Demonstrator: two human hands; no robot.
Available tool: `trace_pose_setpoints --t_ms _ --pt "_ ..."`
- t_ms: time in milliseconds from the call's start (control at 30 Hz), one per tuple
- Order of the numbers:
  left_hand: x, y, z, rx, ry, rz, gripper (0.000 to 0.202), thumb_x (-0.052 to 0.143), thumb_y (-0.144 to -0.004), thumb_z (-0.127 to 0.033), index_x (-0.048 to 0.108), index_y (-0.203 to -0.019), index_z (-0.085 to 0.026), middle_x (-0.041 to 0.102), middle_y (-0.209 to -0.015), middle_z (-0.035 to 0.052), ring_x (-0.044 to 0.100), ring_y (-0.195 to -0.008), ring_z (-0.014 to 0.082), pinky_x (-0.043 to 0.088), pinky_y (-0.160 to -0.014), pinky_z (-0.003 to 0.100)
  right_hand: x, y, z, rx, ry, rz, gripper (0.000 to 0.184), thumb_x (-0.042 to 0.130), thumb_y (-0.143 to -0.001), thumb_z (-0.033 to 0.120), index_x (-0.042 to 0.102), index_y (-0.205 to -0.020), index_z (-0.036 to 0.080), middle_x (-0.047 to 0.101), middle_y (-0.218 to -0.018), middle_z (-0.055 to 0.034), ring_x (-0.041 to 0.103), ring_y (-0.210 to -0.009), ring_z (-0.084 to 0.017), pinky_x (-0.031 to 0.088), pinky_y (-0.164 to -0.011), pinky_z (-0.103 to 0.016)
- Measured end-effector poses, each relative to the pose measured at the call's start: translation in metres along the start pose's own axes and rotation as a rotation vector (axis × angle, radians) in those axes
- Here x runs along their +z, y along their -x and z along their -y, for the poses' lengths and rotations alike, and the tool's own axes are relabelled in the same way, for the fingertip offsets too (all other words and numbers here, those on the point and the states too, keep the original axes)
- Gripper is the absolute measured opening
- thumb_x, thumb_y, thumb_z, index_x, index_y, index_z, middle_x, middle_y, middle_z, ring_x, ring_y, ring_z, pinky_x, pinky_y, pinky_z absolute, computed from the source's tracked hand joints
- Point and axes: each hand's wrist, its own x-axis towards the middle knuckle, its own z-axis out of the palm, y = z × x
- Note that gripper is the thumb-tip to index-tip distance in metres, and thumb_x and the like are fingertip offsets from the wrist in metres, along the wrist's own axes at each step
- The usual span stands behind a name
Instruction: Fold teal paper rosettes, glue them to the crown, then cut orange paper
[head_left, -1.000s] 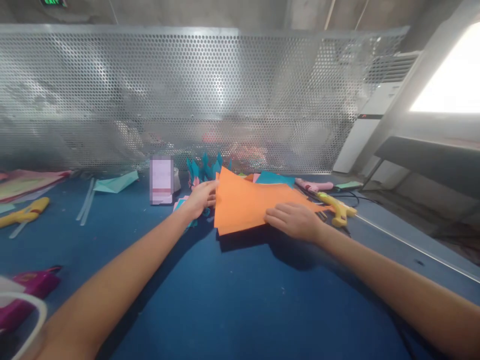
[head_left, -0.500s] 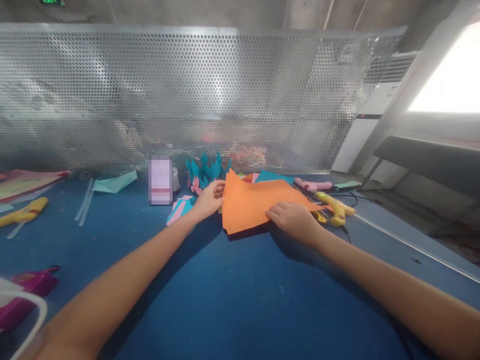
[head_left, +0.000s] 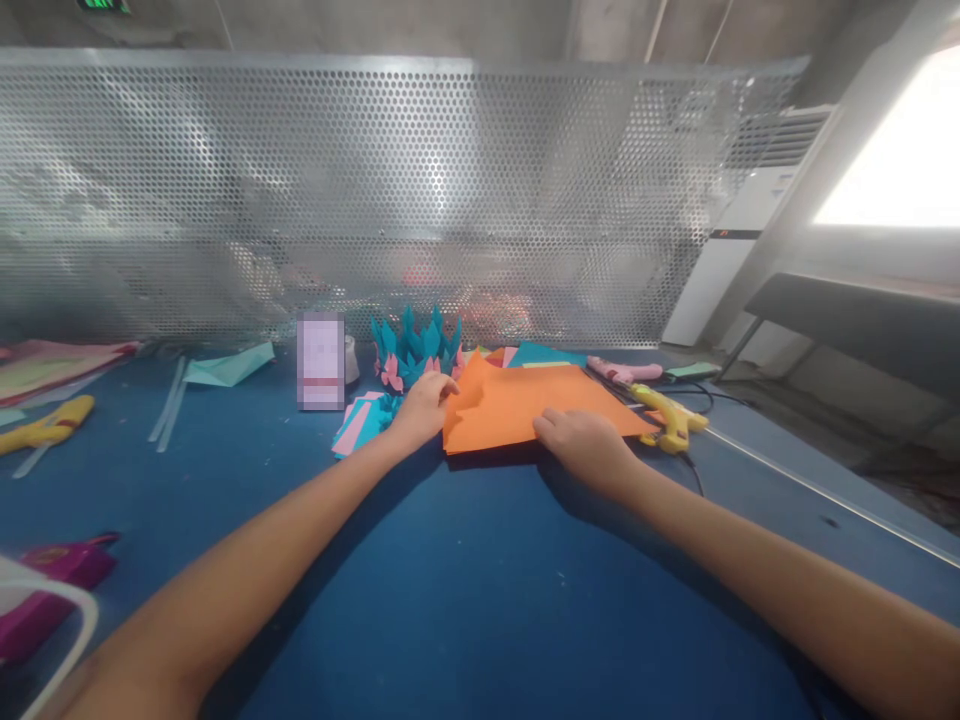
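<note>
Orange paper, apparently several sheets, lies at the far middle of the blue table with its left edge slightly raised. At that left edge, my left hand has its fingers curled on the paper. My right hand grips the front edge, fingers on top and thumb hidden. Just behind my left hand stands a cluster of folded teal paper points with pink paper pieces at its base. Small blue and pink paper pieces lie left of that hand.
A yellow glue gun and a pink glue gun with cables lie at right. Another yellow glue gun and a magenta object are at left. A blurred upright rectangle stands before the perforated metal screen.
The raised left side of the orange paper has come down lower and flatter. My left hand has dropped slightly with it, while the right hand has hardly moved.
</note>
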Motion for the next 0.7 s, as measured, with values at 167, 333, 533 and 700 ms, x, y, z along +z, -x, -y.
trace_pose_setpoints --t_ms 167,333,533,700 --pt "0.002 -0.012 0.007 -0.039 -0.069 0.026 0.024 0.051 -0.071 -0.004 0.065 -0.084 -0.019 0.064 -0.094 0.0074 0.056 -0.099 0.0235 0.04 -0.096 0.04 -0.006 0.001 0.007 -0.024 -0.026 0.07 0.022 0.044 -0.078 0.0 0.062 -0.084 0.012 0.064 -0.083 -0.013 0.06 -0.067 -0.021 0.029 -0.05 -0.031" --pt "0.005 -0.017 0.012 -0.076 -0.101 0.078 0.017 0.057 -0.084 -0.022 0.063 -0.099 -0.016 0.062 -0.107 0.0088 0.057 -0.099 0.0217 0.044 -0.091 0.042 -0.003 0.0 0.009 -0.039 -0.04 0.096 0.02 0.047 -0.077 0.0 0.063 -0.081 0.011 0.065 -0.079 -0.0134 0.061 -0.071 -0.021 0.031 -0.051 -0.03" --pt "0.006 -0.018 0.009 -0.094 -0.086 0.03 0.032 0.056 -0.068 -0.001 0.066 -0.094 -0.016 0.058 -0.11 0.0099 0.052 -0.111 0.0267 0.038 -0.1 0.039 -0.003 -0.001 0.002 0.007 -0.047 0.054 0.013 0.052 -0.08 0.005 0.063 -0.078 0.012 0.066 -0.077 -0.0094 0.063 -0.071 -0.021 0.028 -0.051 -0.028" --pt "0.005 -0.022 0.006 -0.145 -0.058 0.008 0.023 0.059 -0.08 -0.016 0.062 -0.103 -0.016 0.056 -0.112 0.011 0.053 -0.108 0.0249 0.044 -0.093 0.041 -0.011 0.001 -0.015 0.018 -0.062 -0.018 0.023 0.057 -0.085 0.031 0.061 -0.069 0.016 0.066 -0.071 -0.0049 0.062 -0.064 -0.017 0.026 -0.05 -0.027"
